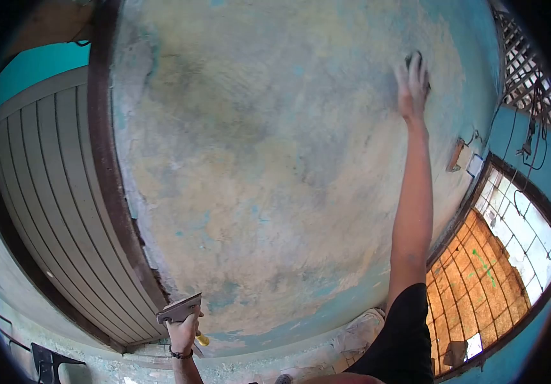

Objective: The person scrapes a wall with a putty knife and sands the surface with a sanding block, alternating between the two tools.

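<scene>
A large wall (243,160) with patchy cream, grey and blue paint fills the middle of the head view. High on its right side my right hand (412,86) presses a small dark object (414,59) against the surface, mostly hidden under the fingers. My left hand (184,333), low at the wall's bottom left, is closed on a flat metal scraper (180,309) with a wide blade. A yellow-handled tool (203,340) shows beside the same hand; whether the hand holds it is unclear.
A slatted grey door (51,185) in a dark frame stands at left. On the right are an open electrical box (458,155), hanging cables (531,134) and a barred window (480,275). A black chair (51,365) is at the bottom left.
</scene>
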